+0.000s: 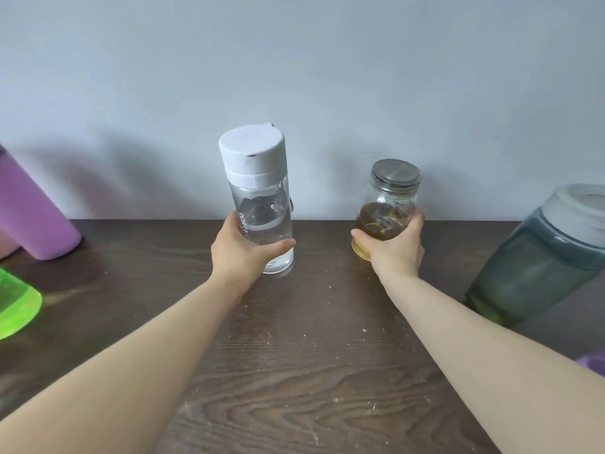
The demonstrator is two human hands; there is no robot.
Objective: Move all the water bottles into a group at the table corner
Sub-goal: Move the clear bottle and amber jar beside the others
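The left hand point(240, 253) is wrapped around a clear white-capped bottle point(260, 204) and the right hand point(394, 250) around a steel-lidded glass bottle point(386, 211), both over the counter point(311, 355). Nothing looks grouped yet: purple point(32, 208) and green point(16, 309) bottles stand well outside the left hand, a grey one point(537, 260) outside the right.

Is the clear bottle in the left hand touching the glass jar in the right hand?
Apart. The head view shows bare table and wall between the clear bottle and the glass jar.
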